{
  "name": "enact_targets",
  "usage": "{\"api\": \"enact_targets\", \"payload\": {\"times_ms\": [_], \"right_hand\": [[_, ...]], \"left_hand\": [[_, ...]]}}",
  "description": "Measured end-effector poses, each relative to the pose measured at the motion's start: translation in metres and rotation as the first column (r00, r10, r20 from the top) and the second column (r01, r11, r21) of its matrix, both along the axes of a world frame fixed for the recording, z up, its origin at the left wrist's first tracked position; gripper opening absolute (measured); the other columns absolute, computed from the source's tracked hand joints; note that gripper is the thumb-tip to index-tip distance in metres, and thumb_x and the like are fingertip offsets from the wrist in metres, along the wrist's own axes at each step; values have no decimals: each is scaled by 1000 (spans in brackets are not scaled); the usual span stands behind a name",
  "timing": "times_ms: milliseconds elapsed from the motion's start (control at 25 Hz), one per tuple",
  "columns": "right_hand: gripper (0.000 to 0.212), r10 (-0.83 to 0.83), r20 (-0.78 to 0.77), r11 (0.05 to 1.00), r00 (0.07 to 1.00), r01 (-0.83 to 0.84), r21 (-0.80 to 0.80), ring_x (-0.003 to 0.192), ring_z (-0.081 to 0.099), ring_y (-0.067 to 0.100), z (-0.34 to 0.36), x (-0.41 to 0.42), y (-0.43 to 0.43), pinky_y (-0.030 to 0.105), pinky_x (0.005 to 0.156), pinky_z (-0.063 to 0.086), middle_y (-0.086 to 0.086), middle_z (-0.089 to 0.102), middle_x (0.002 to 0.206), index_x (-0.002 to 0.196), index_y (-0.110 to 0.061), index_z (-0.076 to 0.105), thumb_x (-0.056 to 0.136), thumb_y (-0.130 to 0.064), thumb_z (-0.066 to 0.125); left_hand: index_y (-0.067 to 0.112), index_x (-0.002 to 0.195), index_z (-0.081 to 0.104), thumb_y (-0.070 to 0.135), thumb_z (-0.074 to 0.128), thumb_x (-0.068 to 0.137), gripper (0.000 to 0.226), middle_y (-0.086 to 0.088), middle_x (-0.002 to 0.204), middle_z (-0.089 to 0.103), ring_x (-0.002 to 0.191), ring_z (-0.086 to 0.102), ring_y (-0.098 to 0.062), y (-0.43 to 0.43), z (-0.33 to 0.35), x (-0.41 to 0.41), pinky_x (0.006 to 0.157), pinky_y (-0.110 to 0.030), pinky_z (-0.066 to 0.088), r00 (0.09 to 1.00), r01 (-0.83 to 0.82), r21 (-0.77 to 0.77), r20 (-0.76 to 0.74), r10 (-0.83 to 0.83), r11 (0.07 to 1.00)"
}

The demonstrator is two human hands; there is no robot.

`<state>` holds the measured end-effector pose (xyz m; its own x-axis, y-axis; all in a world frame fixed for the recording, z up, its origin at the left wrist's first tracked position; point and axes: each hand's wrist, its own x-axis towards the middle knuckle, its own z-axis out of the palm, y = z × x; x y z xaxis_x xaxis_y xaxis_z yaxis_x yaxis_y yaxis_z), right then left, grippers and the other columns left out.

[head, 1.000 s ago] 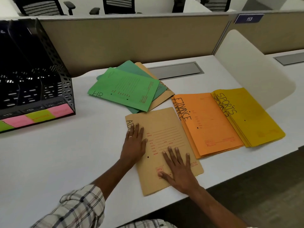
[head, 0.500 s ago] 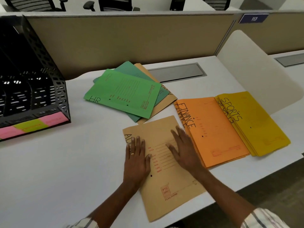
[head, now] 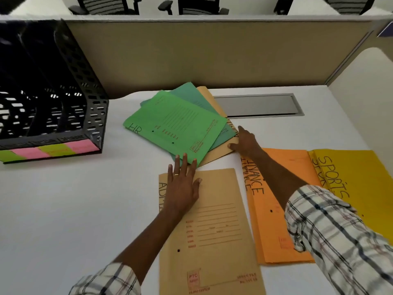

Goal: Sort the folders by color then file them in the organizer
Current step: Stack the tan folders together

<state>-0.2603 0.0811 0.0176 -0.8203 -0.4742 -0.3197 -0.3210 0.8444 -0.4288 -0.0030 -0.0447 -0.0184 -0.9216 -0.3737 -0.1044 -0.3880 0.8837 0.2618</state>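
Obs: one tan folder (head: pixel 217 155) is unsorted, lying beneath the green folders (head: pixel 176 122) with only its right strip and near corner exposed. Right hand (head: pixel 244 143) rests on that strip, fingers stretched along it, thumb at the near corner, nothing visibly gripped. Left hand (head: pixel 182 186) lies flat, fingers spread, on the near tan folder (head: pixel 217 220), fingertips reaching the green pile's near corner. Buried folder's long axis seems to run far-left to near-right and its free edge faces right, so the right hand is nearer. Judgement: draw it rightward and bodyward while the left hand pins the greens; organizer (head: pixel 85 99) stands well apart at left
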Motion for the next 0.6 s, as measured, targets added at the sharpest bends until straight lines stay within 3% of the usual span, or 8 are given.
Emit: {"api": "enact_targets", "payload": {"times_ms": [80, 200, 400, 520, 600], "right_hand": [[97, -20, 23, 998, 1000, 21, -54, 136, 43, 35, -1, -8, -4, 44, 114, 34, 20, 47, 146, 153, -3, 25, 80, -27, 83], [99, -144, 265, 945, 953, 212, -248, 130, 53, 32, -1, -17, 0, 43, 108, 44, 16, 55, 140, 154, -10, 29, 75, -20, 88], [50, -97, 565, 861, 820, 354, -366, 99, 71, 21, 3, -32, -6, 35, 83, 59, 12, 72, 119, 131, -9, 58, 84, -7, 77], [34, -86, 631, 784, 771, 444, -435, 106, 70, 26, 5, -34, -10, 44, 91, 58, 13, 71, 121, 122, -12, 60, 91, -4, 69], [34, -58, 691, 735, 721, 499, -459, 106, 70, 27, 4, -31, -7, 42, 89, 60, 13, 71, 121, 124, -14, 58, 92, -4, 67]], "left_hand": [[26, 164, 6, 48, 29, 107, 64, -10, 171, -11, 156, -18, -34, -6, 0, -17, 127, -54, 7, 999, -23, 22, 44, 22, 999], [30, 163, 9, 51, 31, 107, 64, -9, 171, -9, 155, -18, -38, -8, -5, -28, 127, -55, 10, 995, -76, 54, 73, 72, 996], [31, 163, 15, 55, 32, 105, 65, -8, 172, -4, 156, -14, -36, -12, -9, -33, 125, -52, 17, 990, -144, 59, 9, 144, 988], [26, 163, 15, 58, 33, 104, 70, -8, 172, -2, 157, -11, -35, -11, -9, -34, 124, -48, 18, 986, -166, 45, -5, 167, 985], [24, 163, 15, 59, 32, 104, 71, -9, 171, -3, 157, -11, -34, -11, -11, -34, 124, -47, 17, 984, -180, 39, 0, 180, 983]]}}
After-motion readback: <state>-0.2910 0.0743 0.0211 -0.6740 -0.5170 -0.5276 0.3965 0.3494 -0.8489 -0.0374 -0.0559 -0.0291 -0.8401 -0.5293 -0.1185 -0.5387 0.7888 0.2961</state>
